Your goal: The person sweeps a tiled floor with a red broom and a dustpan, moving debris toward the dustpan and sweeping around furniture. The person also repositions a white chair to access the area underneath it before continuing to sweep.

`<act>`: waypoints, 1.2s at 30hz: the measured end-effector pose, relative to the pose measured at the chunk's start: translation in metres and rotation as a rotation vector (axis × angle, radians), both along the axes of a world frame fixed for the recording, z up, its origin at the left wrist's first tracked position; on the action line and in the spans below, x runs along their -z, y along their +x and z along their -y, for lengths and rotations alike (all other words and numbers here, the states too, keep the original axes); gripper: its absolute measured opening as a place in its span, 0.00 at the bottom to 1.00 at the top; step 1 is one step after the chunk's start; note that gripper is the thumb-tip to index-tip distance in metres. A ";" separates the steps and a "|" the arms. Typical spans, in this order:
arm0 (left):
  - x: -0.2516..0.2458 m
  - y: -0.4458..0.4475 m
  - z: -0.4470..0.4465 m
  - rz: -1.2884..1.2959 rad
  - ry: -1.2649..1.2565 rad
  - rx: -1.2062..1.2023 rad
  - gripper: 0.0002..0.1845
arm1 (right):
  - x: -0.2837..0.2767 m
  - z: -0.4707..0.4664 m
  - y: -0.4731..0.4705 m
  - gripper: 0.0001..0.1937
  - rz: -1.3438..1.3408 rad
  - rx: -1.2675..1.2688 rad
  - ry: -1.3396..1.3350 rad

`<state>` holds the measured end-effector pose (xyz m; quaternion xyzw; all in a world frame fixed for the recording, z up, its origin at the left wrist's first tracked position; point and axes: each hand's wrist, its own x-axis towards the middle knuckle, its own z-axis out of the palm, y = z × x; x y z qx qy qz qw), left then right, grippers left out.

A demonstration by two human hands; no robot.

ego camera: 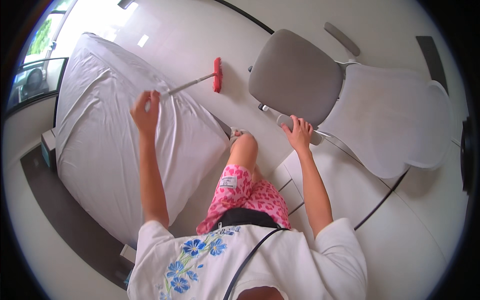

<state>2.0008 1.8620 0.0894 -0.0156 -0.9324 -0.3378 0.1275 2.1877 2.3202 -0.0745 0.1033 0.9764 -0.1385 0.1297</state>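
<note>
My left hand is closed around the upper end of a broom's pale handle. The handle slants away over the bed edge to a red bristled broom head, which is down at the light floor. On the other side, my right hand grips the near armrest of an office chair. The chair has a grey padded seat and a whitish mesh backrest. Its far armrest is free of any hand.
A bed with a wrinkled pale sheet fills the left side. Beyond it stands a dark-framed glass panel near a bright window. A dark headboard runs along the lower left. White cabinet fronts lie at the right, below the chair.
</note>
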 end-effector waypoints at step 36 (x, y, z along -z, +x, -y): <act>-0.026 0.056 0.265 0.618 0.434 -0.979 0.32 | -0.152 -0.164 -0.193 0.44 0.054 0.819 -0.162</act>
